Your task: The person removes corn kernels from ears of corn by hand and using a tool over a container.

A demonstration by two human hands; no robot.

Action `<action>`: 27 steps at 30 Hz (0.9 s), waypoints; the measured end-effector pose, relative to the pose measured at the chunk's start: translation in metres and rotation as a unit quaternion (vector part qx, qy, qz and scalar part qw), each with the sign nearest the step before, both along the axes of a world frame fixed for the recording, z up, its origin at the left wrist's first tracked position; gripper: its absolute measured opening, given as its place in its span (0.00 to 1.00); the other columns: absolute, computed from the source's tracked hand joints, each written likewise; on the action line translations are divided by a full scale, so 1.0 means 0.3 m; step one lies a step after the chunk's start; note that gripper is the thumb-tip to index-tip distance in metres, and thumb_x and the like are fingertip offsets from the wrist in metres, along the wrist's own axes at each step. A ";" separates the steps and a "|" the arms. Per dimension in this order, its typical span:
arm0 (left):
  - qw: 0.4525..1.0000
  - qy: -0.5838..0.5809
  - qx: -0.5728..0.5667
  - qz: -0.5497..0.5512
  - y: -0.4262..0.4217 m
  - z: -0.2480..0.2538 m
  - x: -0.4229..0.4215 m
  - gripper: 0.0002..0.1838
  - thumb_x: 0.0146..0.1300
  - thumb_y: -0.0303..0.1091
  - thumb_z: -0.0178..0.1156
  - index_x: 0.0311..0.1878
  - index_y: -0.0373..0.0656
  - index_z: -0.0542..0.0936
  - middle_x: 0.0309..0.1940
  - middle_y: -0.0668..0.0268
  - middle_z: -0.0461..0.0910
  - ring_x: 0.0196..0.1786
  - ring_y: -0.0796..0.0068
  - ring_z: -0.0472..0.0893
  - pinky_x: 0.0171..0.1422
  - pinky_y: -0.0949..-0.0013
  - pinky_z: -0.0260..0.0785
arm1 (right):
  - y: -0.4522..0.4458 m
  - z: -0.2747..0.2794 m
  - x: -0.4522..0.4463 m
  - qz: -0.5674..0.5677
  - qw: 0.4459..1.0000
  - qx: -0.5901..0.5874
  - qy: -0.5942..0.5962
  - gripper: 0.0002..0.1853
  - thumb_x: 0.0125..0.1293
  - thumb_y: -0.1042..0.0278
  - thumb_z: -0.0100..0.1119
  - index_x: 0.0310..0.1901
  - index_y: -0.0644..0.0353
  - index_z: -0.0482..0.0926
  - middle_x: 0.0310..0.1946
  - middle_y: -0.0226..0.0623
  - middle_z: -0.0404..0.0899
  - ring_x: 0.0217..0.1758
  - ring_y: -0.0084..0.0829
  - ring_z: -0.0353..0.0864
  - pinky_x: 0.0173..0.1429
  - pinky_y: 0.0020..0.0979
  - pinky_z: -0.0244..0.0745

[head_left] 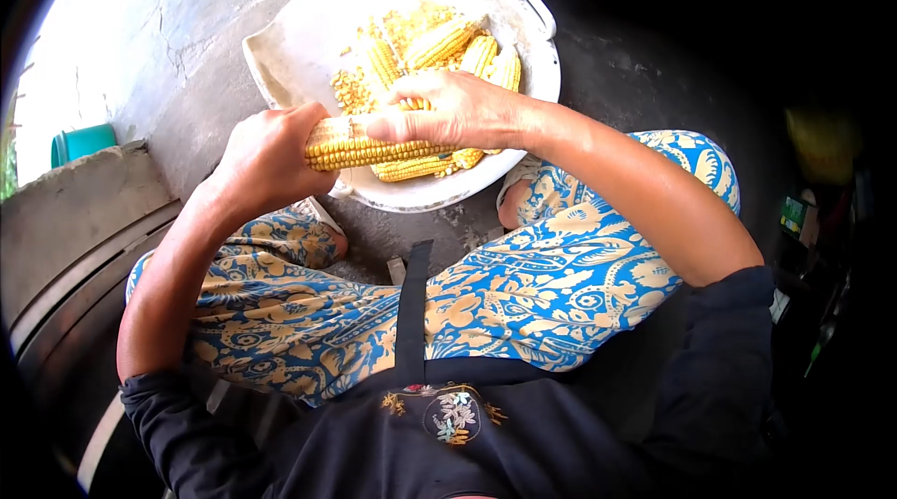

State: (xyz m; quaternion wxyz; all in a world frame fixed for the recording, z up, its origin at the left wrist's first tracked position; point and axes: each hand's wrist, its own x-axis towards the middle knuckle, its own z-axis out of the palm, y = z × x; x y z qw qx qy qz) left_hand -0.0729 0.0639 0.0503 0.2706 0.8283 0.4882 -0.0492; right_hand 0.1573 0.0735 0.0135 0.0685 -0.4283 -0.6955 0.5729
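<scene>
A corn cob (374,155) with rows of yellow kernels lies crosswise over the near side of a white basin (299,41). Part of its upper side is pale and bare of kernels. My left hand (274,155) is closed around the cob's left end. My right hand (458,111) is on the cob from above, its thumb pressed along the bare strip; some of its fingers are hidden. Beneath and beyond the hands, several more corn cobs (444,41) and loose kernels (353,91) lie in the basin.
The basin stands on a dark floor (617,69) between my knees, which are covered by blue and cream patterned cloth (570,247). A low concrete ledge (84,219) is at the left, with a green container (84,143) beyond it. Small items sit in shadow at the right.
</scene>
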 end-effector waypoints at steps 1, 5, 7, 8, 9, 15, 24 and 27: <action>1.000 -0.002 -0.004 -0.001 0.001 0.002 0.003 0.17 0.42 0.33 0.67 0.37 0.40 0.77 0.26 0.54 0.80 0.32 0.54 0.81 0.39 0.59 0.73 | -0.007 0.001 -0.008 0.003 1.000 0.000 0.003 0.40 0.51 0.24 0.52 0.42 0.61 0.79 0.36 0.43 0.79 0.40 0.35 0.78 0.45 0.35 0.71; 1.000 -0.005 -0.004 -0.008 0.004 -0.001 0.005 0.15 0.43 0.36 0.64 0.35 0.42 0.76 0.26 0.53 0.80 0.33 0.51 0.81 0.40 0.56 0.73 | -0.020 0.008 -0.020 0.021 0.996 0.083 -0.030 0.36 0.55 0.28 0.52 0.42 0.60 0.79 0.31 0.46 0.80 0.37 0.39 0.80 0.42 0.37 0.72; 1.000 -0.002 -0.010 -0.003 0.005 0.002 0.009 0.15 0.43 0.36 0.64 0.35 0.42 0.76 0.25 0.53 0.80 0.33 0.51 0.81 0.40 0.55 0.73 | -0.017 0.031 -0.020 0.023 0.995 0.085 -0.043 0.33 0.57 0.31 0.51 0.40 0.60 0.80 0.25 0.46 0.79 0.33 0.38 0.80 0.40 0.37 0.71; 1.000 0.000 -0.015 -0.001 0.005 0.003 0.010 0.14 0.43 0.36 0.64 0.34 0.42 0.76 0.25 0.52 0.80 0.33 0.51 0.81 0.40 0.55 0.73 | -0.018 0.031 -0.021 0.024 0.995 0.085 -0.043 0.33 0.57 0.31 0.51 0.40 0.60 0.80 0.25 0.46 0.79 0.33 0.38 0.80 0.40 0.37 0.71; 1.000 0.000 -0.016 -0.001 0.005 0.002 0.010 0.14 0.43 0.36 0.64 0.34 0.42 0.76 0.25 0.52 0.80 0.33 0.51 0.81 0.40 0.55 0.73 | -0.018 0.031 -0.021 0.021 0.994 0.097 -0.046 0.32 0.58 0.32 0.50 0.39 0.60 0.80 0.24 0.46 0.78 0.31 0.39 0.80 0.39 0.37 0.71; 1.000 0.015 -0.024 -0.006 0.000 -0.005 0.015 0.18 0.40 0.36 0.68 0.36 0.41 0.77 0.29 0.54 0.80 0.35 0.53 0.81 0.41 0.58 0.73 | -0.017 -0.018 -0.008 -0.003 0.996 0.088 0.005 0.33 0.62 0.32 0.45 0.35 0.61 0.80 0.27 0.48 0.79 0.32 0.43 0.78 0.39 0.40 0.70; 0.999 0.036 -0.022 -0.011 0.010 0.002 0.017 0.18 0.40 0.38 0.68 0.36 0.41 0.77 0.27 0.52 0.80 0.35 0.52 0.81 0.41 0.57 0.73 | -0.026 0.040 -0.045 0.031 0.989 0.119 -0.088 0.29 0.58 0.37 0.55 0.42 0.59 0.78 0.32 0.44 0.81 0.38 0.38 0.81 0.41 0.35 0.72; 0.999 0.025 -0.031 -0.013 0.012 0.000 0.016 0.19 0.40 0.38 0.67 0.36 0.41 0.77 0.27 0.52 0.80 0.35 0.52 0.81 0.41 0.57 0.73 | -0.026 0.018 -0.039 0.016 0.995 0.091 -0.027 0.24 0.62 0.43 0.54 0.41 0.60 0.78 0.30 0.43 0.80 0.36 0.34 0.80 0.41 0.34 0.71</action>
